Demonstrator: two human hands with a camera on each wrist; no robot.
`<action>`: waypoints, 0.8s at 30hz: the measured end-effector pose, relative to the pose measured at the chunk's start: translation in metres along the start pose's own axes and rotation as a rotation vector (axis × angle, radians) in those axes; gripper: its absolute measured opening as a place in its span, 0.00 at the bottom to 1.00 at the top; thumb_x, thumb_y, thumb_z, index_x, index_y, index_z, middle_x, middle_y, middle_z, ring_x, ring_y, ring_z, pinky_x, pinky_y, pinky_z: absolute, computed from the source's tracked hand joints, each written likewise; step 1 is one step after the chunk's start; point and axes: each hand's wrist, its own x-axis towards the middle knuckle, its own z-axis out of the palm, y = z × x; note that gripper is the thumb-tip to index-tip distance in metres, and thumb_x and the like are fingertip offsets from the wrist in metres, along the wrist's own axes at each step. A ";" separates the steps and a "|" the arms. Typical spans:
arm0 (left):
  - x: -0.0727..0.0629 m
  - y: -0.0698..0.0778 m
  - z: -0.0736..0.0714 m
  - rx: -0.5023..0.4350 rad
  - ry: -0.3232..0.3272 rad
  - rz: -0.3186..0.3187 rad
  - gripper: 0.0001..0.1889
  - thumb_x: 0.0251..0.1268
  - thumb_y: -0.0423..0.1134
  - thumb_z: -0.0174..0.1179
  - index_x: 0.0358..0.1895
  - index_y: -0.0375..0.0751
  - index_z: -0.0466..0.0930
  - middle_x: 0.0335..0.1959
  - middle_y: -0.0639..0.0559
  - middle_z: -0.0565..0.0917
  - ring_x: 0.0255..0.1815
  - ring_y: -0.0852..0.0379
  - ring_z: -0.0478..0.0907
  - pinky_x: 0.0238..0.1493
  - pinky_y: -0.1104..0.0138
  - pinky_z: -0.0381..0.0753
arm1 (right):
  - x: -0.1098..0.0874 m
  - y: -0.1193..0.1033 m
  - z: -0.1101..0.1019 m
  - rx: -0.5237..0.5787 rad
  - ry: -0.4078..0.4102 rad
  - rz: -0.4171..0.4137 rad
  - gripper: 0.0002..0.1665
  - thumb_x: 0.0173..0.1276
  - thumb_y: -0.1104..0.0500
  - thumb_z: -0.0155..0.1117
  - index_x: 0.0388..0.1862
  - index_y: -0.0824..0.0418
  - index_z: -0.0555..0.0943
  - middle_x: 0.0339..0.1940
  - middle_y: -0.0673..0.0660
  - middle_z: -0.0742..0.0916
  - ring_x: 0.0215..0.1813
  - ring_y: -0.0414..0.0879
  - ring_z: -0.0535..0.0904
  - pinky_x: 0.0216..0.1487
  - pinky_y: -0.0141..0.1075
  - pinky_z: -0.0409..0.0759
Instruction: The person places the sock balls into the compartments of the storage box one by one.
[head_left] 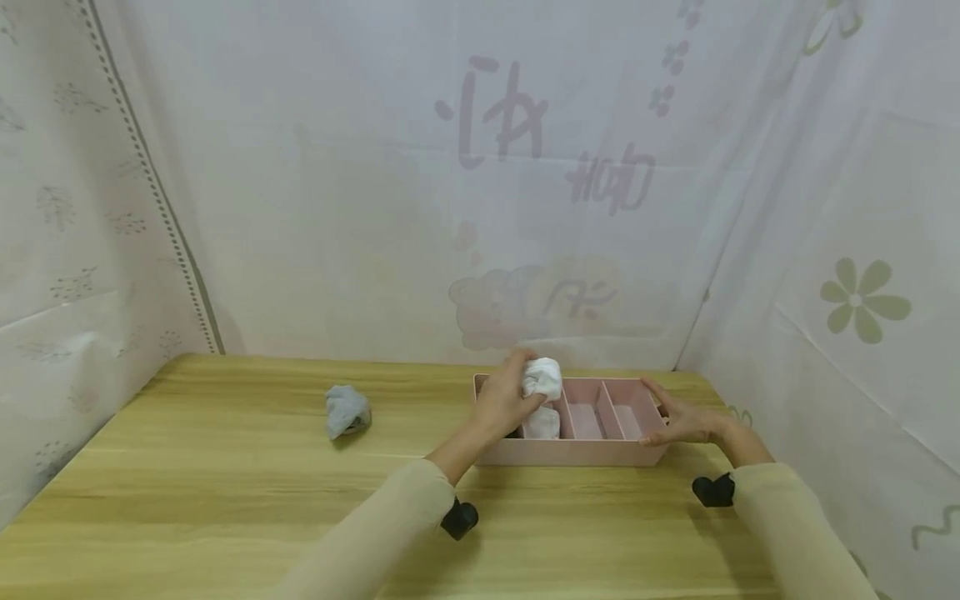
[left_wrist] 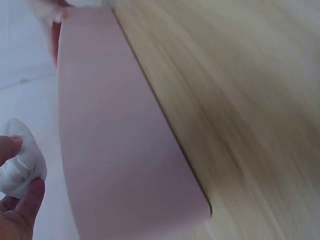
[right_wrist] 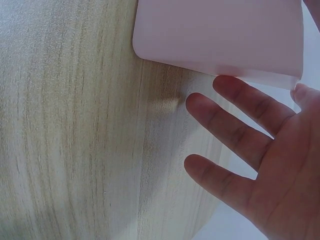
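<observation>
My left hand (head_left: 501, 402) pinches a balled-up white cloth (head_left: 543, 378) between thumb and fingers, above a long pink divided box (head_left: 570, 452). In the left wrist view the white cloth (left_wrist: 24, 162) bulges between the fingertips, beside the box's long wall (left_wrist: 110, 125). Another white cloth (head_left: 542, 423) lies inside a compartment just below that hand. At the box's right end, my right hand (head_left: 686, 422) holds the corners with thumb and index finger spread across it. Its other fingers (right_wrist: 225, 120) extend apart beside the end wall in the right wrist view.
A crumpled grey cloth (head_left: 347, 411) lies on the wooden table (head_left: 225, 483), left of the box. Two compartments at the box's right show bare pink floors. My left hand partly hides the leftmost section. Printed white curtains (head_left: 360, 208) hang behind and at both sides.
</observation>
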 end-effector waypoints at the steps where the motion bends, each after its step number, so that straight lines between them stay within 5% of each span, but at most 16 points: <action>1: 0.000 0.002 0.004 0.001 -0.007 -0.005 0.27 0.53 0.36 0.69 0.57 0.40 0.68 0.45 0.45 0.80 0.41 0.52 0.77 0.39 0.62 0.78 | 0.000 0.000 0.000 -0.011 0.003 -0.003 0.71 0.56 0.53 0.71 0.72 0.67 0.24 0.63 0.86 0.54 0.62 0.76 0.61 0.56 0.59 0.71; 11: 0.005 0.016 0.033 0.032 -0.016 0.044 0.22 0.54 0.37 0.68 0.53 0.40 0.75 0.47 0.47 0.78 0.42 0.54 0.78 0.40 0.66 0.78 | -0.002 0.000 0.000 -0.066 0.030 -0.013 0.71 0.55 0.52 0.72 0.72 0.68 0.26 0.65 0.86 0.51 0.62 0.76 0.62 0.55 0.59 0.71; 24: 0.013 0.026 0.059 0.281 -0.123 0.133 0.22 0.55 0.40 0.68 0.54 0.50 0.72 0.51 0.52 0.81 0.44 0.56 0.81 0.40 0.67 0.79 | 0.001 0.000 0.001 0.022 0.017 0.021 0.71 0.55 0.55 0.72 0.73 0.66 0.25 0.62 0.84 0.59 0.61 0.70 0.65 0.55 0.53 0.73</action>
